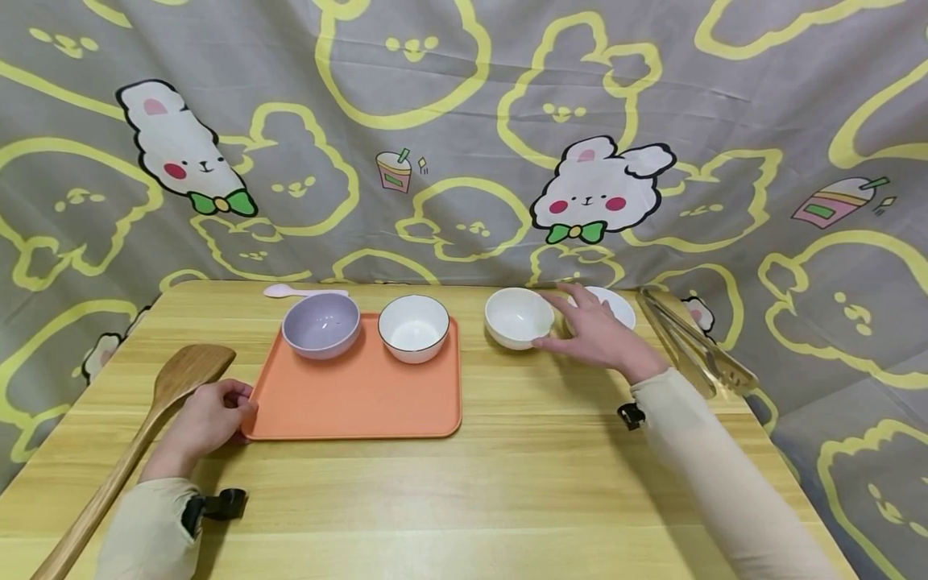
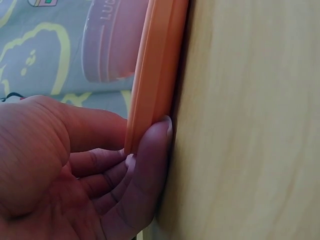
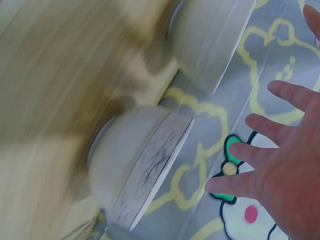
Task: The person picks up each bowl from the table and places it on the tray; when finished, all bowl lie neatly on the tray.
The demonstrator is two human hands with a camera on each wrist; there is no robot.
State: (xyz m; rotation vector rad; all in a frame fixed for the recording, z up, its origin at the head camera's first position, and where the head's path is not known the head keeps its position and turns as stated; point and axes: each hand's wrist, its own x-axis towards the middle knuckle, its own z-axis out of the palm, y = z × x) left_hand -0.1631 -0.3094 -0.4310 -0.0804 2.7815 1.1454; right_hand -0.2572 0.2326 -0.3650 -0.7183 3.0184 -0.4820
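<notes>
The left hand [image 1: 205, 417] is pinching the orange tray [image 1: 351, 399] while the wide-spread right hand [image 1: 594, 330] is seemingly reaching for the middle white bowl [image 1: 513, 320], next needing to close.

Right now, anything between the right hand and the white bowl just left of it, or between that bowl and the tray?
Nothing visible between right hand and white bowl. Toward the tray, only bare table, then the tray's raised rim; past that, the dark-rimmed bowl sits near the back right corner.

Cut-off letters "LUC" on the purple bowl [image 2: 116, 47]
</notes>
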